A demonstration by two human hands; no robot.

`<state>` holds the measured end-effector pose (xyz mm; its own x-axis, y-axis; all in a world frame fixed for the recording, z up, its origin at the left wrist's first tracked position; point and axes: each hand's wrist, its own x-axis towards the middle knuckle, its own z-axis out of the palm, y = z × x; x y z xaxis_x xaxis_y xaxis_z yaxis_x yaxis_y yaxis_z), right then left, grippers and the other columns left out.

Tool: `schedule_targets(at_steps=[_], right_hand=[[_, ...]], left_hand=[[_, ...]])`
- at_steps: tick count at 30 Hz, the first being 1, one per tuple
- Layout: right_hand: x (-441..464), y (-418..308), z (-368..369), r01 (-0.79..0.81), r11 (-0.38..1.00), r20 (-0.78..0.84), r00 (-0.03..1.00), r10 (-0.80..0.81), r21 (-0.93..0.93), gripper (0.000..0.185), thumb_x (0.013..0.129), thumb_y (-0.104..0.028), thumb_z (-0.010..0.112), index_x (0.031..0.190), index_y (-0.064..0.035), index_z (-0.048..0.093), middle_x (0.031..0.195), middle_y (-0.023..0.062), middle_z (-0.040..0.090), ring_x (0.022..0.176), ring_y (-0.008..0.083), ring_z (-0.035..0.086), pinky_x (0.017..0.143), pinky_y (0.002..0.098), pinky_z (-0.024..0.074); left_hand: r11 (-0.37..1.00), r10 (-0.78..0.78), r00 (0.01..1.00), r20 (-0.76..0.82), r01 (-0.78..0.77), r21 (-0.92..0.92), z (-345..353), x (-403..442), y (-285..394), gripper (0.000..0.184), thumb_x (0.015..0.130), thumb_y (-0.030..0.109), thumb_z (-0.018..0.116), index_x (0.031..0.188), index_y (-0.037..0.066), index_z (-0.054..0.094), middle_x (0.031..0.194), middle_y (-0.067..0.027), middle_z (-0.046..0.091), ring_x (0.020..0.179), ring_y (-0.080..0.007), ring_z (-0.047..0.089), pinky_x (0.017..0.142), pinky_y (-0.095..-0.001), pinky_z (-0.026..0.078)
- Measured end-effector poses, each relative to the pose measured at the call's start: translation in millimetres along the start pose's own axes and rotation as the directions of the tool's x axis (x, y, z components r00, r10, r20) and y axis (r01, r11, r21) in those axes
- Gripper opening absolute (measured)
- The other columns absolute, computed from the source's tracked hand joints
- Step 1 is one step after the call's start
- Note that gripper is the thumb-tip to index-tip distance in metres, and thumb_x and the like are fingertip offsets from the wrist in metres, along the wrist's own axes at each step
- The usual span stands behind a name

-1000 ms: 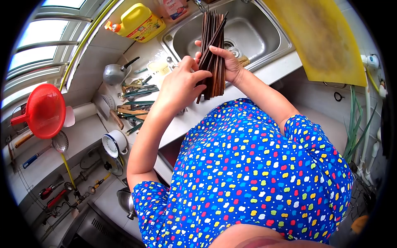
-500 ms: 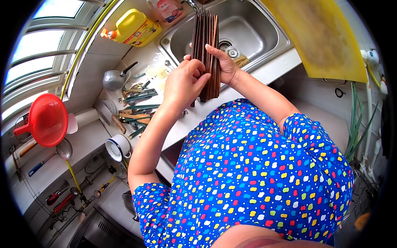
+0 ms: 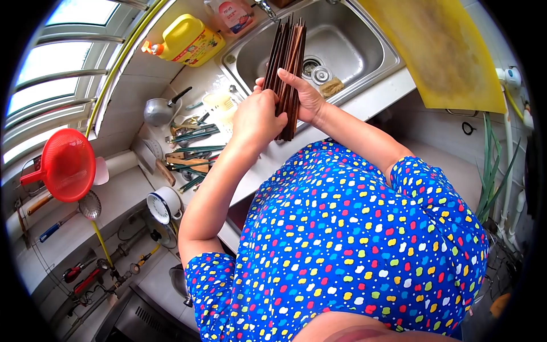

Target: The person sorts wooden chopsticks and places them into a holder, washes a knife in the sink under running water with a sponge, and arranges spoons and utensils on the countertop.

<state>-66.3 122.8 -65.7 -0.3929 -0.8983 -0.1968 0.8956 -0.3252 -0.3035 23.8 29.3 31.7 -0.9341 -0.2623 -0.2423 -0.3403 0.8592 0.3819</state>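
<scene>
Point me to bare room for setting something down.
The counter's front strip, between the sink and the right forearm, looks bare but narrow. Inside the sink, right of the drain, the floor is bare too. Crowded: left of the left arm, with utensils and a pot; also where the left hand and right hand hold dark sticks.

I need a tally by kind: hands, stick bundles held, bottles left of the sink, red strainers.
Left hand and right hand: 2
Stick bundle: 1
Yellow bottle and pink bottle: 2
Red strainer: 1
Total: 6
</scene>
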Motion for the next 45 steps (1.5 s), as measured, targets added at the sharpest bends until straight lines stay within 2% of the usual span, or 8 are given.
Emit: schedule_targets(at_steps=[5,12,15,17,21,38,40,45], right_hand=[[-1.9,1.3,6.5,0.034,0.999,-0.024,0.999,-0.035,-0.027,0.039,0.085,-0.032,0.07,0.108,-0.0014,0.06,0.097,0.0104,0.066,0.088,0.0195,0.066,0.079,0.0332,0.0557],[2.1,2.3,4.9,0.065,0.998,-0.036,0.997,-0.065,0.006,0.037,0.084,-0.028,0.072,0.108,-0.004,0.058,0.099,0.0102,0.065,0.09,0.0201,0.066,0.082,0.0359,0.0562],[0.9,1.9,5.6,0.04,0.999,-0.031,0.999,-0.039,0.035,0.037,0.084,-0.028,0.072,0.108,-0.005,0.057,0.099,0.0104,0.065,0.091,0.0214,0.066,0.081,0.038,0.0566],[-1.6,-2.1,7.2,0.005,1.0,-0.002,1.0,-0.005,0.021,0.037,0.084,-0.028,0.072,0.109,-0.0049,0.057,0.099,0.0104,0.065,0.09,0.022,0.066,0.081,0.0387,0.0566],[-2.1,-4.9,6.0,-0.019,0.999,0.004,1.0,0.019,-0.029,0.039,0.083,-0.027,0.073,0.109,-0.0024,0.058,0.099,0.0106,0.065,0.091,0.0223,0.066,0.083,0.0385,0.0556],[-4.1,-10.6,3.6,-0.039,0.996,0.005,0.999,0.04,-0.076,0.035,0.082,-0.013,0.064,0.114,0.0011,0.059,0.105,0.0116,0.065,0.098,0.0219,0.064,0.09,0.0366,0.0521],[-2.1,-12.9,1.3,-0.064,0.996,0.019,0.998,0.065,-0.055,0.056,0.079,-0.006,0.065,0.131,-0.0105,0.044,0.114,0.0135,0.061,0.108,0.0268,0.06,0.095,0.0427,0.0511],[-0.9,-16.4,-5.4,0.035,0.998,0.029,0.999,-0.034,-0.045,0.055,0.078,-0.005,0.062,0.129,-0.009,0.043,0.113,0.0157,0.061,0.108,0.0293,0.06,0.094,0.052,0.0505]], left_hand=[[0.989,-0.085,0.992,0.093,0.096,-0.111,-1.5,4.9,-2.1,0.027,0.066,0.014,0.068,0.088,-0.001,0.064,0.078,-0.0128,0.068,0.074,-0.0263,0.068,0.07,-0.0357,0.053],[0.993,-0.086,0.995,0.044,0.089,-0.081,-3.5,4.9,0.9,0.027,0.066,0.012,0.067,0.089,-0.002,0.062,0.079,-0.0152,0.068,0.074,-0.0265,0.068,0.071,-0.0351,0.053],[0.967,-0.05,0.997,0.05,0.061,-0.247,-2.4,7.4,-11.5,0.026,0.071,0.009,0.066,0.094,-0.003,0.061,0.082,-0.0137,0.069,0.072,-0.0227,0.068,0.069,-0.0335,0.053],[0.874,0.022,0.972,0.235,0.096,-0.477,-4.6,12.7,-24.8,0.028,0.078,0.006,0.065,0.103,-0.005,0.061,0.084,-0.0098,0.068,0.073,-0.0159,0.067,0.066,-0.0293,0.053],[0.71,0.036,0.912,0.408,0.264,-0.653,-25.0,6.3,-20.2,0.034,0.084,0.005,0.065,0.115,-0.005,0.059,0.086,-0.0057,0.067,0.073,-0.0099,0.064,0.061,-0.0226,0.05],[0.601,-0.039,0.915,0.401,0.342,-0.722,-22.4,-10.9,-34.5,0.026,0.083,0.005,0.068,0.107,0.0,0.064,0.084,-0.0031,0.068,0.073,-0.0097,0.064,0.062,-0.0226,0.049],[0.55,0.01,0.923,0.384,0.316,-0.773,-22.5,-14.1,-45.0,0.022,0.083,0.006,0.069,0.104,0.002,0.064,0.086,-0.0031,0.068,0.077,-0.0102,0.065,0.066,-0.0228,0.05],[0.503,0.05,0.983,0.176,0.127,-0.855,-39.3,-33.9,-74.5,0.016,0.083,0.012,0.07,0.097,0.006,0.067,0.089,-0.0022,0.07,0.083,-0.0097,0.064,0.07,-0.023,0.048]])
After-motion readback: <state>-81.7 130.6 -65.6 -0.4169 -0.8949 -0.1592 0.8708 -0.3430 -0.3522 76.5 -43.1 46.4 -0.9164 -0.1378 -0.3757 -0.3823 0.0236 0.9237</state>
